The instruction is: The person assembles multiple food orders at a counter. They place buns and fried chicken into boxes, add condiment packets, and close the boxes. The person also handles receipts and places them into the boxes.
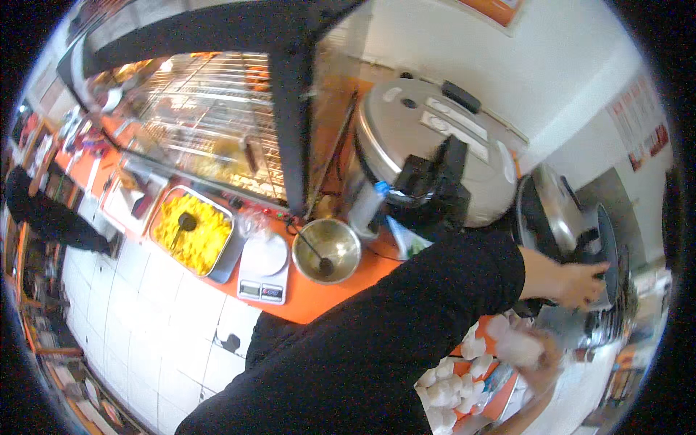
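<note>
My left hand (577,286), at the end of a long black sleeve (406,304), reaches across to the right. Its fingers are somewhat apart, with nothing visible in them, beside a dark round pot (603,246). Below it, my right hand (549,362) is closed around a soft-looking white bundle (516,346); motion blurs both. Several similar white rounded bundles (446,391) lie piled on the orange counter under my hands. What is inside them I cannot make out. My left sleeve covers part of the counter.
A large silver cooker (428,145) with its lid down stands behind my left arm. Leftward are a steel bowl (349,255) with a ladle, a white kitchen scale (262,264), a tray of yellow food (168,250) and a glass display case (203,123). Someone's dark sleeve (51,214) shows far left.
</note>
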A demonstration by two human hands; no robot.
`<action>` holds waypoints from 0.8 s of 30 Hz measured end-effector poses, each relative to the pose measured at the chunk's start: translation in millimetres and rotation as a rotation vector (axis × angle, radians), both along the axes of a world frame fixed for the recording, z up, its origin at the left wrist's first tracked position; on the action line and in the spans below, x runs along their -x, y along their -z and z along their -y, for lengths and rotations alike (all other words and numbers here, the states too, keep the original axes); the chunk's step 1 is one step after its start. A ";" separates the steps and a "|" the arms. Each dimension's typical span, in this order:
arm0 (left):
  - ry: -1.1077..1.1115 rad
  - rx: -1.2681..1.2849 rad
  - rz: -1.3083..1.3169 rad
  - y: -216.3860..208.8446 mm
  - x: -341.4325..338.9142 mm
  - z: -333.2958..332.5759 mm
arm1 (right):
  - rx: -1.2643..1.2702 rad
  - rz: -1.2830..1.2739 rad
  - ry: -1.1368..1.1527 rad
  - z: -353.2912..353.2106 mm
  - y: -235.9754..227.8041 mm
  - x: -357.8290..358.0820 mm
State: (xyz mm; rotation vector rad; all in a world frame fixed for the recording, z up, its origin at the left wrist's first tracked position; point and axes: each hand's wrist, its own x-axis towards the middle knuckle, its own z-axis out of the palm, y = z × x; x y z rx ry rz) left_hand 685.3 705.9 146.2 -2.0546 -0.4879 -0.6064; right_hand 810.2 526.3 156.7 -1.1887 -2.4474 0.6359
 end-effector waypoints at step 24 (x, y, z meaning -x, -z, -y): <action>0.413 1.091 2.777 226.6 385.8 728.1 | -0.065 -0.275 -0.049 181.0 125.3 544.8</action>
